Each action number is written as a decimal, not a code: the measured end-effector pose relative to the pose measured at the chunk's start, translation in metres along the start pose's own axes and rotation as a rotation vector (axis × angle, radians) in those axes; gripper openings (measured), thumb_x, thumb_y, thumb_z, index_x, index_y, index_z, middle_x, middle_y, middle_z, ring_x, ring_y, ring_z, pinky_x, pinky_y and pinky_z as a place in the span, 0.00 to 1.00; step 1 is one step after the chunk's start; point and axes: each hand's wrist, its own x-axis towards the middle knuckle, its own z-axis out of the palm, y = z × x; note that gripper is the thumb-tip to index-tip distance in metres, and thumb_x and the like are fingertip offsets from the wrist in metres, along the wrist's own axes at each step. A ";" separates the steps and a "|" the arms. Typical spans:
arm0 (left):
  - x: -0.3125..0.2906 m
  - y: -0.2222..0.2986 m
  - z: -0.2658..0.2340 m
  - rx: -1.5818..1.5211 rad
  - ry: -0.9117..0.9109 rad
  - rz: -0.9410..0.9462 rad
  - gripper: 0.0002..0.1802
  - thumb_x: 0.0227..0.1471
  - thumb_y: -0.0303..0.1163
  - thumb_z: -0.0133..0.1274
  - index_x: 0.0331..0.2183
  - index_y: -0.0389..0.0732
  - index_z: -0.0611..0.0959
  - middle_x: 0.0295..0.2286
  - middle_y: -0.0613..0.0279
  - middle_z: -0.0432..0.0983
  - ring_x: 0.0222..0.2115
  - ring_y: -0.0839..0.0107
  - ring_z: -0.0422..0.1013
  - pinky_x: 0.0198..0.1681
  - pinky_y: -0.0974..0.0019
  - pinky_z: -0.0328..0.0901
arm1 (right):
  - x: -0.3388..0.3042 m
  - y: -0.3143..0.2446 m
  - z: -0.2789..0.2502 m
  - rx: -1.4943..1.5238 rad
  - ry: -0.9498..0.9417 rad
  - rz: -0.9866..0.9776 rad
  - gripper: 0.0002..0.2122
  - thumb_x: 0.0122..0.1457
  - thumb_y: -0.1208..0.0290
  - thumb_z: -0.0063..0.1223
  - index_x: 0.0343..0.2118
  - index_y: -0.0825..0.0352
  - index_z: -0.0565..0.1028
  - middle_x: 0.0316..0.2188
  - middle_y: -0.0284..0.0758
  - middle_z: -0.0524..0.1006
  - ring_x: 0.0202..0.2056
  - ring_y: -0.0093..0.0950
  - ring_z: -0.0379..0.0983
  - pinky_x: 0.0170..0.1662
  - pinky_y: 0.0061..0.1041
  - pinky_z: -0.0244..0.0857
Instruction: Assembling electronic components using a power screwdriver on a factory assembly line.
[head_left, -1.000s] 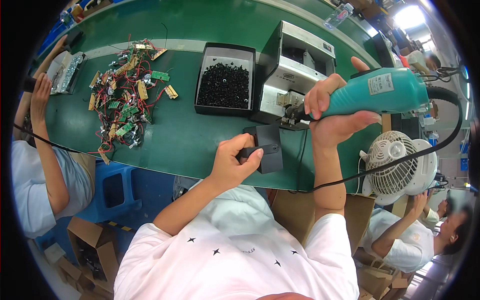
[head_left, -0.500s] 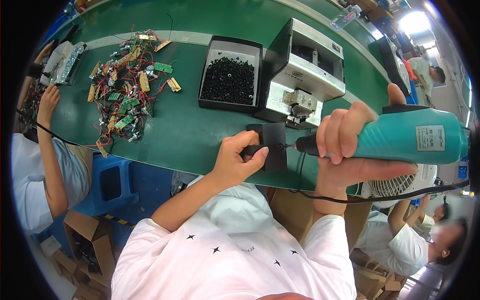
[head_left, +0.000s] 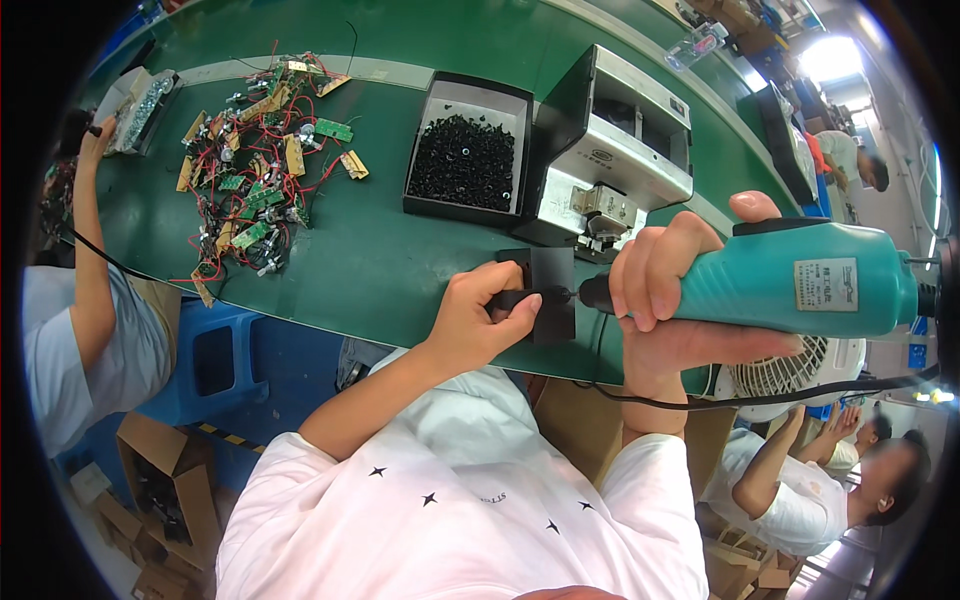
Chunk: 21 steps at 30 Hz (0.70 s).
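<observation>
My left hand (head_left: pixel 487 315) is closed on a black plastic part (head_left: pixel 553 272) with a flat, box-like face, held at the near edge of the green table. Its thumb and fingers pinch a dark projection of that part. In my right hand (head_left: pixel 665 290) is a teal electric screwdriver (head_left: pixel 835 280), lying level with its black nose toward the left. The nose tip is right at the part's face; a small dark screw seems to sit between them, mostly hidden.
A box of black screws (head_left: pixel 463 155) and a metal screw feeder (head_left: pixel 610 150) stand beyond my hands. Wired circuit boards (head_left: pixel 255 195) lie heaped at left. The tool's black cable (head_left: pixel 760 402) runs below my right wrist; a white fan (head_left: pixel 790 370) is close by. Co-workers sit on both sides.
The screwdriver has moved left, its nose closer against the black part. My left hand stays nearly in place. At left, the co-worker's hand has moved up toward the tray.
</observation>
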 end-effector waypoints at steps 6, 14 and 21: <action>0.000 -0.003 -0.002 0.023 -0.001 0.006 0.10 0.39 0.22 0.56 0.20 0.39 0.69 0.15 0.70 0.61 0.14 0.79 0.52 0.17 0.76 0.51 | 0.001 0.002 -0.001 0.028 -0.038 0.006 0.43 0.42 0.25 0.42 0.52 0.58 0.57 0.11 0.26 0.66 0.07 0.14 0.56 0.08 0.13 0.53; -0.004 0.017 0.011 0.587 0.202 0.346 0.25 0.32 0.27 0.61 0.36 0.39 0.71 0.36 0.59 0.73 0.26 0.70 0.69 0.28 0.70 0.66 | -0.006 -0.017 -0.005 -0.003 -0.084 -0.131 0.41 0.45 0.28 0.43 0.53 0.59 0.56 0.11 0.26 0.65 0.08 0.16 0.57 0.10 0.15 0.54; 0.099 0.092 -0.094 0.583 0.312 0.243 0.15 0.51 0.29 0.46 0.42 0.34 0.70 0.37 0.52 0.73 0.31 0.64 0.72 0.33 0.65 0.67 | 0.015 -0.046 -0.085 -0.185 0.159 -0.398 0.39 0.51 0.32 0.41 0.54 0.63 0.55 0.14 0.30 0.67 0.13 0.17 0.61 0.16 0.15 0.54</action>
